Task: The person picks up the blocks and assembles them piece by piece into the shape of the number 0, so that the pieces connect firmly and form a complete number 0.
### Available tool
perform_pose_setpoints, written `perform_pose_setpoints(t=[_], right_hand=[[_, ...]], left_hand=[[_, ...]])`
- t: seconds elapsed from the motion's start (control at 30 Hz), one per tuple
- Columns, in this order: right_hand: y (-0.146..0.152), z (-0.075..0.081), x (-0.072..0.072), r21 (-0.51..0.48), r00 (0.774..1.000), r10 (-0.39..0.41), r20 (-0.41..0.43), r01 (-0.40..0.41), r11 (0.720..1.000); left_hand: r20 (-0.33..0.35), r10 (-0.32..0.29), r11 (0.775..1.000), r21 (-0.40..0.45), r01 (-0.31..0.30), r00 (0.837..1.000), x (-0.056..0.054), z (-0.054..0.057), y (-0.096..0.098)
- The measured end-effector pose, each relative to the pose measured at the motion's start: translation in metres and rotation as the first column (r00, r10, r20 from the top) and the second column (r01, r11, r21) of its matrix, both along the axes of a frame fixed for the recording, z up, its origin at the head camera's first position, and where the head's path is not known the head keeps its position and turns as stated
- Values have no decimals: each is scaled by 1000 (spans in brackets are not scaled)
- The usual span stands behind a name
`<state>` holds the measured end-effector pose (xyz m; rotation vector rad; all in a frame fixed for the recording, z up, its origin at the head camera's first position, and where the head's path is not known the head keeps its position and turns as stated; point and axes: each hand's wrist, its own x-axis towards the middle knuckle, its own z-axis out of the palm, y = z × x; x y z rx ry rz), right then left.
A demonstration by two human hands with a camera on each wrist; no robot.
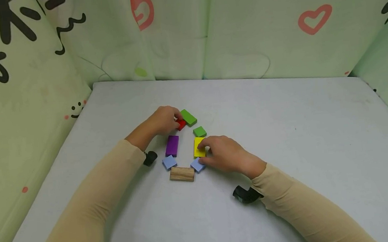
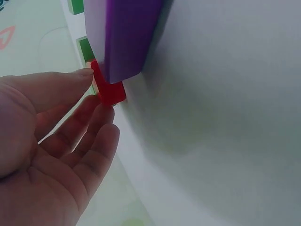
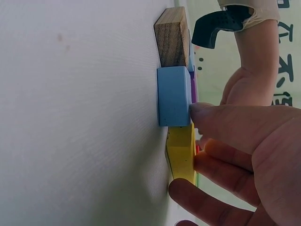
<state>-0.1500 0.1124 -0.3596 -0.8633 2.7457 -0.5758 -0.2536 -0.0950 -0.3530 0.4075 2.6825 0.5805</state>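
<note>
My left hand [image 1: 166,120] pinches a red block [image 2: 111,92] between thumb and fingers, at the top of a loose ring of blocks. Touching that red block's far side is a long green block [image 1: 189,117]. My right hand [image 1: 227,153] lies over the ring's right side. Its thumb touches a light blue block [image 3: 174,96], while its fairly straight fingers rest on a yellow block [image 3: 181,149]. A small green block [image 1: 200,131] sits just beyond the yellow one. On the left side stands a purple block [image 1: 172,145].
A second light blue block [image 1: 169,162] lies below the purple one. A wood-grain block [image 1: 182,174] closes the ring's near end. All rest on a white table [image 1: 306,144], with printed pale green curtains [image 1: 251,24] along its back and sides.
</note>
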Motion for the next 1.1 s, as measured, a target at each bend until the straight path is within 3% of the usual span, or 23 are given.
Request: perform_pose_setpoints(t=[1.1], right_hand=[[0, 1, 1, 3, 1000, -7, 11, 7, 1000]], left_hand=[[43, -10, 1000, 6, 10, 999, 3, -1, -6]])
